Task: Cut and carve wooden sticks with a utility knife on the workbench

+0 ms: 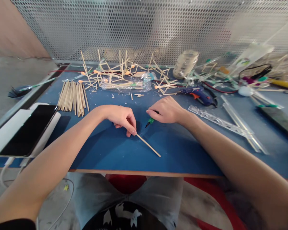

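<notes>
My left hand (124, 119) is closed, pinching one end of a thin wooden stick (148, 145) between thumb and fingers. The stick slants down to the right over the blue table. My right hand (165, 110) is closed around a small green tool with a black pointed tip (149, 122); the fingers cover most of it. Its tip points down and left, a little apart from the stick. A bundle of similar wooden sticks (73, 97) lies beyond my left forearm.
Stick frames with orange blobs (112, 72), a plastic bag (127, 84) and a jar (186, 64) stand along the back. A blue glue gun (199, 95), a clear ruler (218, 120) and clear glue sticks (242, 124) lie right. A phone (30, 129) lies left. Perforated metal mesh (134, 25) rises behind.
</notes>
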Motion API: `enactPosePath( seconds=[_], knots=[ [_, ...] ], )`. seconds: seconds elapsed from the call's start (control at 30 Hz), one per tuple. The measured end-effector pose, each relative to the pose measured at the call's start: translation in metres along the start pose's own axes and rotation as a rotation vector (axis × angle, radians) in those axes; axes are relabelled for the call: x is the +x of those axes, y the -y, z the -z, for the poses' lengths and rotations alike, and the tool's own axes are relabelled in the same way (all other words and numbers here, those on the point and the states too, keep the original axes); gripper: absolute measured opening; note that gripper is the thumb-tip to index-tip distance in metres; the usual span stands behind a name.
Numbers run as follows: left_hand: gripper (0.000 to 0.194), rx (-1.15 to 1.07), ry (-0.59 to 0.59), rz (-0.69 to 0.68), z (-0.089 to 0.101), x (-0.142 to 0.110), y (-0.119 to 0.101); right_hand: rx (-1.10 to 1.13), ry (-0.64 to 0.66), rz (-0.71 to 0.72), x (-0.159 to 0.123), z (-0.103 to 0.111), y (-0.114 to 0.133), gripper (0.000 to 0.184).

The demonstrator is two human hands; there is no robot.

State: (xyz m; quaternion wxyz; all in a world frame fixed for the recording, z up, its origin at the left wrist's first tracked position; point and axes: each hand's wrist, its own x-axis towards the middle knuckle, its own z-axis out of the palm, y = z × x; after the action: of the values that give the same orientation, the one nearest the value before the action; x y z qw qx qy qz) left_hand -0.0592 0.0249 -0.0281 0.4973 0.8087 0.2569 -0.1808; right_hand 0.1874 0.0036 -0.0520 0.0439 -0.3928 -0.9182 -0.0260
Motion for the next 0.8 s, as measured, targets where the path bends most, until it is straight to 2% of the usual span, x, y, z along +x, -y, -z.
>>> enactPosePath(
  seconds=[0.5,0.8],
  knots=[
    [0.029,0.028,-0.029,-0.007,-0.0029,0.0002,0.0012,0.057,-0.025,0.045,0.0005,-0.0049,-0.0051,0.053],
    [0.027,0.038,-0.034,0.021,-0.0033,0.0003,-0.0020,0.037,0.001,0.006,0.0007,-0.0019,-0.0017,0.055]
  ],
)
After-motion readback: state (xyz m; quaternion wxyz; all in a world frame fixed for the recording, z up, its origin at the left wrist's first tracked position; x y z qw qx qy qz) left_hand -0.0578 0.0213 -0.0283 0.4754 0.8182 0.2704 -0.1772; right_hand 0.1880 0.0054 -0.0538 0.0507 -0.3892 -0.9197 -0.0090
